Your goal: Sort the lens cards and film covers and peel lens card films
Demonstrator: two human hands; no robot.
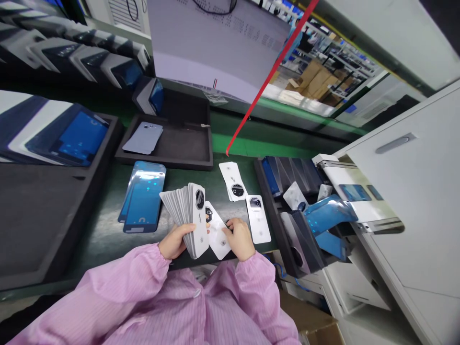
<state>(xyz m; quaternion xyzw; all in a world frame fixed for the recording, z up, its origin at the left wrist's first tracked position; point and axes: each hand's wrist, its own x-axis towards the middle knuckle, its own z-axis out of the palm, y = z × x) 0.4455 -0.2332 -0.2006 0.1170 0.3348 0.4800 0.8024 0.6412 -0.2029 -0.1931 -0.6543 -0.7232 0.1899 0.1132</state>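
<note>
We are holding a fanned stack of white cards (187, 211) in our left hand (175, 242), its fingers wrapping around the lower edge of the stack just above the near edge of the green worktop (108, 230), and each card is showing a dark round ring near its top. Our right hand (239, 238) is pinching a single white card (217, 235) that is leaning against the stack, its fingers closing narrowly on the card's right edge. Two more white cards (247, 203) are lying flat on the worktop just beyond the right hand, one overlapping the other's end. To the left of the stack, blue film-covered panels (143, 196) are lying in a small pile. Farther back, a grey back cover (143, 138) is resting in a black foam tray (179, 143), and to our right a slotted black rack (287, 191) is holding upright parts and curled blue film
</note>
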